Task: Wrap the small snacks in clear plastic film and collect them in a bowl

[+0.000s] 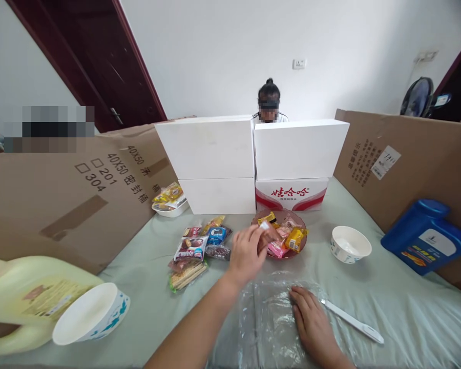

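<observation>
My left hand (248, 252) reaches over the left side of a reddish see-through plate (301, 215). Its fingers are closed on a small reddish-brown wrapped snack (269, 233) with a white patch. On the plate lie several other packets, among them a yellow packet (295, 239) and a pink packet (278, 249). My right hand (313, 323) rests flat on a clear plastic bag (274, 318), fingers stretched out. Close to its right side lies a slim white tool (353, 321); its kind is unclear. Left of my left hand is a pile of packaged snacks (192, 248).
White boxes (215, 154) stand stacked at the back, with a person (269, 102) behind them. Cardboard panels (80, 195) flank both sides. A white bowl (349, 243) and blue bottle (426, 236) stand right. A patterned bowl (96, 312), pale yellow jug (34, 292) and snack-filled dish (172, 210) are left.
</observation>
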Action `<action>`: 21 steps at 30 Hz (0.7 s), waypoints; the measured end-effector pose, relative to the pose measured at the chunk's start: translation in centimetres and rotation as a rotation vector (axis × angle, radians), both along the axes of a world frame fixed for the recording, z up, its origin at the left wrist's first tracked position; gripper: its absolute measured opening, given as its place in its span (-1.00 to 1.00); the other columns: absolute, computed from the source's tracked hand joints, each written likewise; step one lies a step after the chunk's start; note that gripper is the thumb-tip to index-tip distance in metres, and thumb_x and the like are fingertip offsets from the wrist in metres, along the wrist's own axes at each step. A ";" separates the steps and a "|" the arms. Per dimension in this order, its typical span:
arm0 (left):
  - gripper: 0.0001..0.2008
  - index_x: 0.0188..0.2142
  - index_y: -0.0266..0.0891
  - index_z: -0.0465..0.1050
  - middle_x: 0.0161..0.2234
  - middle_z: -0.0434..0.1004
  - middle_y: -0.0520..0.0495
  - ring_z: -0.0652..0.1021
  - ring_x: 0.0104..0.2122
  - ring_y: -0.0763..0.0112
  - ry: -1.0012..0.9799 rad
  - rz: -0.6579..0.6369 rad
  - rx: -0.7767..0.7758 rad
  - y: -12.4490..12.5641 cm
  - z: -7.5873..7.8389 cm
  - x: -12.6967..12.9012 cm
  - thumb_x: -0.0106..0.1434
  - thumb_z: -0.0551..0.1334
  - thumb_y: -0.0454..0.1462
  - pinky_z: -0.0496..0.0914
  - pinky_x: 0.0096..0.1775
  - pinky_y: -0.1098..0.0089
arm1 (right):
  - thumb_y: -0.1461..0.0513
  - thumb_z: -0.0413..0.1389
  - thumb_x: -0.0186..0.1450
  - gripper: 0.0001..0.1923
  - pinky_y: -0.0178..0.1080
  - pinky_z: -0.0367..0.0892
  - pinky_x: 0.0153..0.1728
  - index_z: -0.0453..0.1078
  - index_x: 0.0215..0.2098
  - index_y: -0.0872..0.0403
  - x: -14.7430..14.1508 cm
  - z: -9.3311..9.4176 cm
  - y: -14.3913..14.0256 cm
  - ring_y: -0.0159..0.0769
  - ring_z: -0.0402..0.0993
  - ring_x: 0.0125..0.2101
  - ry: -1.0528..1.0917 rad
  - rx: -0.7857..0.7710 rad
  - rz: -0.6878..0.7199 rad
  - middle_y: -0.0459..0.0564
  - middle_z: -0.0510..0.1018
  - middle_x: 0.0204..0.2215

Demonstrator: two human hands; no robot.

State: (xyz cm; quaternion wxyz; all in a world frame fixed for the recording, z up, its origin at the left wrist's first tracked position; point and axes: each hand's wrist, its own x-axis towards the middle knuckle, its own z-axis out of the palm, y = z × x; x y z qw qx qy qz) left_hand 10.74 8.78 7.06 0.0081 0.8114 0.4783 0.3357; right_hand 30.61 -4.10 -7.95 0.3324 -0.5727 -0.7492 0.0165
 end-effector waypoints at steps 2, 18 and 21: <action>-0.49 0.11 -0.22 0.27 0.18 0.27 -0.31 0.36 0.12 -0.06 0.009 0.118 0.029 2.0 0.6 0.9 0.18 0.30 -0.23 0.25 0.09 -0.05 | 0.24 -0.04 0.37 -0.71 -0.10 0.34 0.07 0.40 0.00 0.02 0.0 -0.2 0.0 -0.20 0.41 0.04 -0.034 -0.017 -0.008 0.04 0.50 0.03; -0.74 -0.05 -0.26 0.43 -0.03 0.45 -0.24 0.43 -0.01 0.08 0.184 0.041 -0.217 -6.0 -9.1 -6.1 0.26 0.14 -0.33 0.37 0.01 0.03 | 0.07 0.03 0.34 -0.59 0.11 0.24 0.13 0.38 0.08 0.05 0.6 4.0 -1.7 0.02 0.22 0.20 -0.018 -0.266 -0.014 0.16 0.37 0.16; -0.78 -0.10 -0.20 0.43 -0.11 0.49 -0.16 0.46 -0.05 0.18 0.101 -0.181 -0.162 -8.8 -8.2 -8.8 0.31 0.08 -0.33 0.36 0.04 0.09 | 0.08 0.01 0.36 -0.61 -0.03 0.28 0.12 0.35 0.12 -0.02 3.0 5.6 -3.7 -0.12 0.29 0.16 0.055 -0.297 0.142 0.10 0.41 0.12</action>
